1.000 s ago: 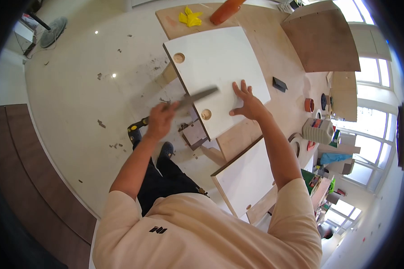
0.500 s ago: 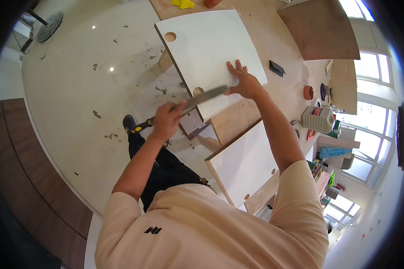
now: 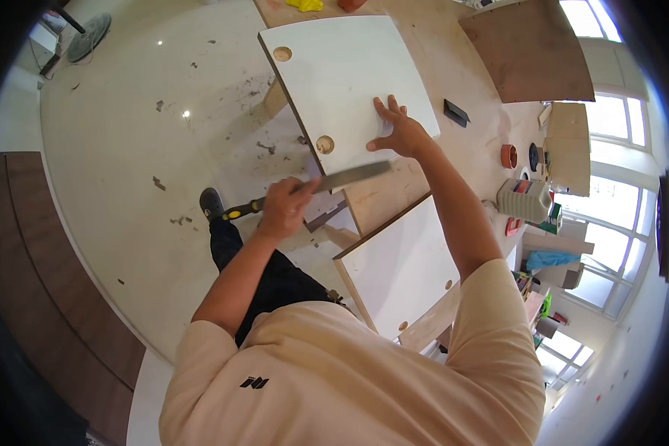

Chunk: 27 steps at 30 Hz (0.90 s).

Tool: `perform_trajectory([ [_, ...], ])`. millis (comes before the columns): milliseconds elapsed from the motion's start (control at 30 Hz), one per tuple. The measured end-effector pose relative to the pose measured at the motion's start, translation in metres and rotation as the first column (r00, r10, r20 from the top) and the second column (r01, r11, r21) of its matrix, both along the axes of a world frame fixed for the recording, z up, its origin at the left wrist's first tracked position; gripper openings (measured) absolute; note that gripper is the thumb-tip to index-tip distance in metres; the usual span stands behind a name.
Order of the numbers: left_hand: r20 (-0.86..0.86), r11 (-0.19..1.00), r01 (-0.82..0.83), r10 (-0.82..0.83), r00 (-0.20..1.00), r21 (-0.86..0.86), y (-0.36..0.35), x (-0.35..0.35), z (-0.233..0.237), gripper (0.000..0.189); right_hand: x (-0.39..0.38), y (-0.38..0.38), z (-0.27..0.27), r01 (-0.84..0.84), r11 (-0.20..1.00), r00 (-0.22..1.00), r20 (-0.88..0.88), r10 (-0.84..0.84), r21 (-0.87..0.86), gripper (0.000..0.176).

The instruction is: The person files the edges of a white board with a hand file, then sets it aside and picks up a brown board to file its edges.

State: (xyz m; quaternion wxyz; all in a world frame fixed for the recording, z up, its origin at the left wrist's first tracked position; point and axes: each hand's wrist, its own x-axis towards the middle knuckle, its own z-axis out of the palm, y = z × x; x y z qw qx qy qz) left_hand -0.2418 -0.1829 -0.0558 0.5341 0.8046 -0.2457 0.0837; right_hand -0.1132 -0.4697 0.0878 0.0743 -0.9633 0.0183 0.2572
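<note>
My left hand (image 3: 283,209) is closed around a flat file (image 3: 355,175) with a black and yellow handle, whose end sticks out behind the fist. The grey blade lies across the near edge of a white cabinet panel (image 3: 349,74), by its corner. Two round hinge holes show along the panel's left side, the nearer hole (image 3: 325,144) just above the file. On the panel's white face my right hand (image 3: 400,134) rests with fingers spread, its thumb a little above the blade's tip.
A second white panel (image 3: 401,267) with two hinge holes lies closer to my body. The wooden worktable (image 3: 468,156) bears a small black folded piece (image 3: 456,113), a roll of tape (image 3: 508,156) and a plastic jug (image 3: 525,199). Dark scraps (image 3: 266,148) litter the floor at left.
My left hand and the file have shifted toward me and slightly right, the blade now less steeply angled. My right hand stays on the panel, its thumb moved slightly left.
</note>
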Motion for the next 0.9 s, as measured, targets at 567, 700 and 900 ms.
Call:
perform_trajectory([
  [567,-0.046,0.996,-0.088,0.088,0.995,-0.003,0.011,0.041,-0.006,0.055,0.001,-0.009,-0.012,0.007,1.000,1.000,0.000,-0.007,0.022,0.122],
  [700,0.056,0.996,0.062,-0.066,0.996,0.068,0.005,0.026,0.009,0.052,0.001,-0.004,-0.005,0.004,1.000,1.000,0.013,-0.005,0.029,0.123],
  [900,-0.186,0.974,-0.217,0.202,0.961,-0.060,0.048,0.081,-0.014,0.048,0.001,-0.002,-0.005,0.014,0.999,1.000,0.008,-0.014,0.051,0.121],
])
